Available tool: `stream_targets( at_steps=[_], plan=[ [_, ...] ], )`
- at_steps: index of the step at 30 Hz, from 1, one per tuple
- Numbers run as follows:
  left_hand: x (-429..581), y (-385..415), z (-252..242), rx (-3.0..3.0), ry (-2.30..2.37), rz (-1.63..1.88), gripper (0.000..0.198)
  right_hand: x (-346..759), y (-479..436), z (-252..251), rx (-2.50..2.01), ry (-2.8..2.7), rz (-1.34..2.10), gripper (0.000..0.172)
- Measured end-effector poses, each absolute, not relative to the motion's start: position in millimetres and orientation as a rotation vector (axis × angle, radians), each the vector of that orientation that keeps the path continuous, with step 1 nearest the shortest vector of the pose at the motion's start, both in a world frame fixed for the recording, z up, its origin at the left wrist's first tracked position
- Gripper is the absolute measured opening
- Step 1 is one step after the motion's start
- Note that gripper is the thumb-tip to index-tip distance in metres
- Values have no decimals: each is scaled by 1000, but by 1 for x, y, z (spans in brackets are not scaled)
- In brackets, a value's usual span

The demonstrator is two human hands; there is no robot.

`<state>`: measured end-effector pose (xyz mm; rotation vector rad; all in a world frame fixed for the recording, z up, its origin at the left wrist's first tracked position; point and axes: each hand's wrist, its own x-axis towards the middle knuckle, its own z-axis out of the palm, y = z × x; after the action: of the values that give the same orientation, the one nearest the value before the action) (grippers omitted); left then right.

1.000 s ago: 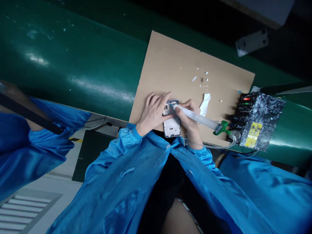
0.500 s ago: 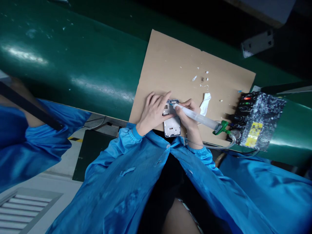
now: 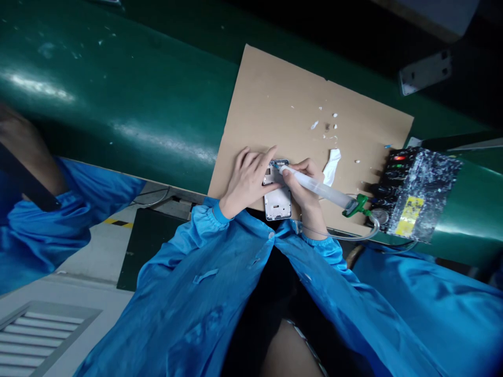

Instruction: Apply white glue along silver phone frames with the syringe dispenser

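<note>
A silver phone frame [image 3: 279,204] with cut-outs lies at the near edge of a brown board, close to my body. My left hand [image 3: 249,175] steadies it, thumb across its middle and fingers along its far left side. In my right hand [image 3: 304,183] is a glue dispensing syringe [image 3: 324,192], gripped like a pen near its front end. Its tip [image 3: 276,166] is at the far end of the frame; whether it touches cannot be made out. A green adapter [image 3: 356,206] caps the syringe's rear, and a clear hose [image 3: 369,236] runs from it.
On the brown board [image 3: 275,94] lie a crumpled white wipe [image 3: 332,167] and several white crumbs. To the right stands a stained dispenser box [image 3: 418,193] with lit displays. Another phone frame [image 3: 426,73] lies at far right. A co-worker's arm [image 3: 29,152] is at left.
The syringe tip has shifted very slightly along the frame's far end. My left hand stays put. The co-worker's arm at left has moved further left.
</note>
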<state>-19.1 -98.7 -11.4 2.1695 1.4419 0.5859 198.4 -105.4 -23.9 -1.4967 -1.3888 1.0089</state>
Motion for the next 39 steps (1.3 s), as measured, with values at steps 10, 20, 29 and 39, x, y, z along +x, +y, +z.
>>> stream_targets(
  at_steps=[10, 20, 29, 39],
  plan=[
    [-19, -98, -12, 2151, 1447, 548, 94, 197, -105, -22, -1501, -1392, 1002, 37],
    [-19, -98, -14, 2175, 1441, 600, 91, 196, -104, -21, -1487, -1389, 1000, 37],
    [-20, -95, -14, 2137, 1441, 571, 94, 191, -100, -28, -1447, -1262, 910, 57],
    [-55, -90, 6, 2112, 1638, 620, 105, 188, -93, -31, -1402, -1020, 650, 61]
  ],
)
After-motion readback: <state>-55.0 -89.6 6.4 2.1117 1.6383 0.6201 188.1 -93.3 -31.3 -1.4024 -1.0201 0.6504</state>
